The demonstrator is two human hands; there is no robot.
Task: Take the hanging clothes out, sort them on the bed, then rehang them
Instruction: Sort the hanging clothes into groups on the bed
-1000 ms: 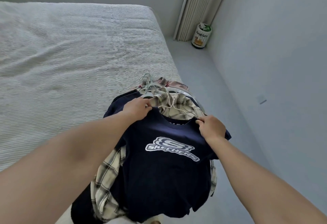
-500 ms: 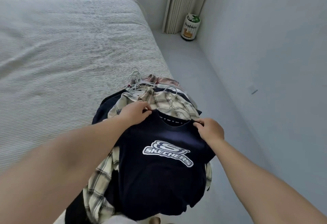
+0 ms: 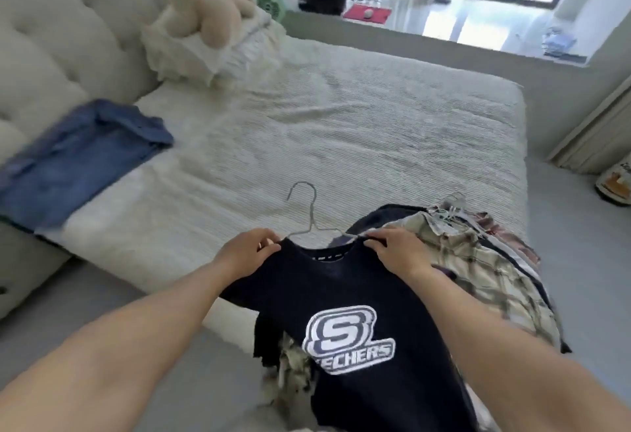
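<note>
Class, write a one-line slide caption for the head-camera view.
Left hand and right hand grip the shoulders of a navy logo T-shirt on its wire hanger above the bed.

The navy T-shirt [image 3: 358,346] hides the plaid shirt's [image 3: 478,278] left side, and the blue garment [image 3: 75,158] is blurred.
</note>
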